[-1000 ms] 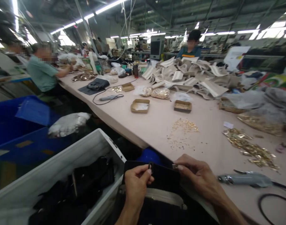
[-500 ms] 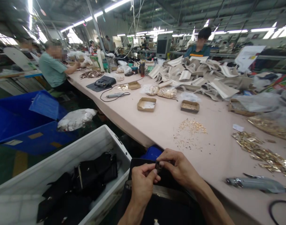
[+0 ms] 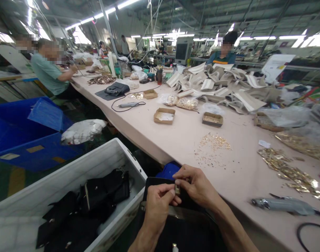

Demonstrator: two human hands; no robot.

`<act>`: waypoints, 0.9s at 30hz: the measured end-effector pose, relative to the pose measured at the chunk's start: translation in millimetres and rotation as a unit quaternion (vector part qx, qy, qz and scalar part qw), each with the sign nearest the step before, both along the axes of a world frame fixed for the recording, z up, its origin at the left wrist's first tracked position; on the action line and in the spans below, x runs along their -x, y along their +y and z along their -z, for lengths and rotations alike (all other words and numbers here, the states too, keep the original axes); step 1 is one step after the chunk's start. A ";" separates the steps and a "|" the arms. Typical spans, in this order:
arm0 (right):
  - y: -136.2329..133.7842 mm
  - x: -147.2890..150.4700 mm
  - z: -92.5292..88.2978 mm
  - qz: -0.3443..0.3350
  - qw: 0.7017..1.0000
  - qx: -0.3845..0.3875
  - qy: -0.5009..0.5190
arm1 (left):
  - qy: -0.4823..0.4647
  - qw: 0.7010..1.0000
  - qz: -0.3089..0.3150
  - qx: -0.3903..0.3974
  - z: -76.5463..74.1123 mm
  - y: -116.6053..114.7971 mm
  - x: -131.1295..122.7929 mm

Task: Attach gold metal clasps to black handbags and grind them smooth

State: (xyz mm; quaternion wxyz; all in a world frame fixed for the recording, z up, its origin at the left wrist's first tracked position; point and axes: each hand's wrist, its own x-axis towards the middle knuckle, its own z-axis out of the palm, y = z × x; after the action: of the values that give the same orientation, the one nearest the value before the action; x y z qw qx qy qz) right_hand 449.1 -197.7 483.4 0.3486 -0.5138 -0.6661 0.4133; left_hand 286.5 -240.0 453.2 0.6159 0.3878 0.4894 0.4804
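Left hand [image 3: 160,201] and right hand [image 3: 198,183] close together over black bag [image 3: 154,182] at surface [image 3: 162,140] edge. Both grips pinched one small gold clasp [image 3: 177,189], seemingly steadying it against the bag's rim. Driver [image 3: 283,205] lay near, rightward; crate [image 3: 102,164] sat left.

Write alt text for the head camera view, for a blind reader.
A person's left hand and right hand pinch a small metal fitting on a black bag at a long table strewn with gold hardware, beside a white crate.

Both hands [image 3: 175,192] pinch small metal fitting [image 3: 177,189] on black bag [image 3: 186,227].
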 end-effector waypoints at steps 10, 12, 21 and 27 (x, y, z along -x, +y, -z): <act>-28.5 19.5 9.4 0.114 0.992 0.062 -0.001 | -0.021 0.996 -0.060 0.056 3.9 -3.9 -7.4; -33.9 22.4 14.5 0.140 0.986 0.088 0.033 | -0.025 0.996 -0.060 0.065 4.1 -6.2 -7.9; -51.8 27.4 32.7 0.171 0.967 0.126 0.140 | -0.010 0.995 -0.029 0.093 5.0 -6.8 -1.1; -56.3 24.8 25.0 0.157 0.973 0.112 0.127 | 0.052 0.995 -0.025 0.076 14.4 -5.7 -2.1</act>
State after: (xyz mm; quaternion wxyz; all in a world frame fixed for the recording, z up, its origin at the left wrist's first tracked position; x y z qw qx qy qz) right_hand 424.3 -254.0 458.4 0.4307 -0.5911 -0.4772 0.4872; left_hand 288.6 -245.7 438.8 0.6050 0.3517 0.5656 0.4363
